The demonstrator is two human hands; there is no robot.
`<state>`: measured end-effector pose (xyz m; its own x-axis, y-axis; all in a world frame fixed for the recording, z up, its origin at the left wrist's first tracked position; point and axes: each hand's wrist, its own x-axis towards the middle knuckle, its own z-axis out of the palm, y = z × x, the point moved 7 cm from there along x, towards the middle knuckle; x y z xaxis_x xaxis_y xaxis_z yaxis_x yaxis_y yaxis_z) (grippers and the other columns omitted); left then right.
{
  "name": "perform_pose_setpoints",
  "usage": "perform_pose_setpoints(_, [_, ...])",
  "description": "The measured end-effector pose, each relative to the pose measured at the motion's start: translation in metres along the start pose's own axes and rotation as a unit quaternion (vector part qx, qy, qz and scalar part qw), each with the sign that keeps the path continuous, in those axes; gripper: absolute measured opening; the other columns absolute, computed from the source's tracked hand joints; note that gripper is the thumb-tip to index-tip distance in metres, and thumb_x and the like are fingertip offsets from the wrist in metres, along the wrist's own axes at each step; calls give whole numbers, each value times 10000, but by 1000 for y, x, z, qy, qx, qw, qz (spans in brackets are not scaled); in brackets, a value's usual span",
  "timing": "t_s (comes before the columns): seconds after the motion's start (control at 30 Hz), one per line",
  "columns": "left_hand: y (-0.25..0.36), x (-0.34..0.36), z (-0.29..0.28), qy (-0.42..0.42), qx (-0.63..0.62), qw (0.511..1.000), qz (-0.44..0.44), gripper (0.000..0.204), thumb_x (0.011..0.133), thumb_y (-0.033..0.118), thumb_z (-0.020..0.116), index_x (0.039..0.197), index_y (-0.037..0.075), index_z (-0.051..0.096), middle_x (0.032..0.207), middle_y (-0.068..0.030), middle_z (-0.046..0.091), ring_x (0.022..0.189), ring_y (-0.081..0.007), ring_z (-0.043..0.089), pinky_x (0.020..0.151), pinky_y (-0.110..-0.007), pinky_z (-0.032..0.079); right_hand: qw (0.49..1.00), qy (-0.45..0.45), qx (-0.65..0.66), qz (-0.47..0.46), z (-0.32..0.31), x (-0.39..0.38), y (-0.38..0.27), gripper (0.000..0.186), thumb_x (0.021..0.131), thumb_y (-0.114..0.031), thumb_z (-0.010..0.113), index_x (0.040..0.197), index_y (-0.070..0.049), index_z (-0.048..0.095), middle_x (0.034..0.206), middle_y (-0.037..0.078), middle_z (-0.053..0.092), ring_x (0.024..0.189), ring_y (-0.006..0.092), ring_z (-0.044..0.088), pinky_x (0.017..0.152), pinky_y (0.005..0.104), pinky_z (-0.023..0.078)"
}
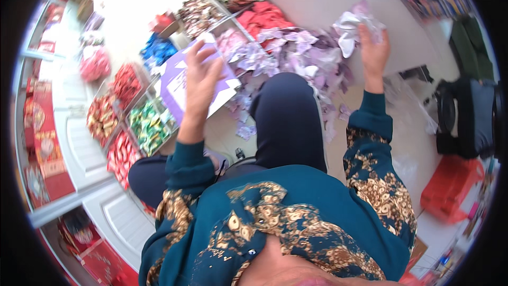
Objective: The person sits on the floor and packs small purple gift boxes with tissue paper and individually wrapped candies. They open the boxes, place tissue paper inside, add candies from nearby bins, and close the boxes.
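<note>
My right hand (375,50) is raised at the right, its fingers closed round a bunch of lilac-and-white crumpled wrapped pieces (350,27). Below it spreads a loose heap of similar lilac pieces (317,55), some spilling toward my knee. My left hand (202,77) is over a purple-and-white box (173,82), fingers apart and slightly bent, with nothing visible in them. Whether that hand touches the box I cannot tell.
Divided bins around me hold red pieces (264,17), brown-and-white pieces (200,15), green pieces (150,126) and blue bundles (159,48). White cabinets (79,137) line the left. A red plastic basket (450,188) and a dark bag (463,119) are at the right.
</note>
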<state>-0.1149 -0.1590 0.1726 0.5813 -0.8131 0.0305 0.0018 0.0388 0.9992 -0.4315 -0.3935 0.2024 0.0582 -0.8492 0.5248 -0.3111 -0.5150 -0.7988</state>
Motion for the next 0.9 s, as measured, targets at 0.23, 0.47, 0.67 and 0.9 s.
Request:
perform_pose_setpoints(0.23, [-67,-42,-52,38,-92,981,-164,427,920,148,596,1292,24,428,1087,-86,560,865,-124,585,687,-234,511,929,-229,-291,-12,44,-1,58,410,814,-331,655,1150,-104,600,955,195,663,912,368,621,778,438,482])
perform_pose_setpoints(0.47, [-85,-50,-58,30,-76,981,-175,370,921,152,596,1246,18,478,1046,-78,580,831,-105,588,682,-224,510,872,-320,-371,4,75,-4,77,380,772,-240,701,1130,-149,609,1026,125,660,945,336,625,798,438,498])
perform_pose_setpoints(0.67, [-98,-50,-51,14,-33,983,-181,346,921,143,586,1232,24,492,1042,-84,583,827,-104,583,680,-220,512,855,-303,-415,-69,80,-18,86,393,795,-185,672,1177,-181,575,1064,92,609,999,317,593,796,414,508])
perform_pose_setpoints(0.9, [-110,-56,-43,1,5,978,-209,341,922,185,582,1227,51,512,1045,-64,576,847,-116,572,693,-245,494,785,-231,-532,-218,108,-39,75,433,870,-104,477,1269,-258,548,1317,95,475,1215,310,440,1005,478,356])
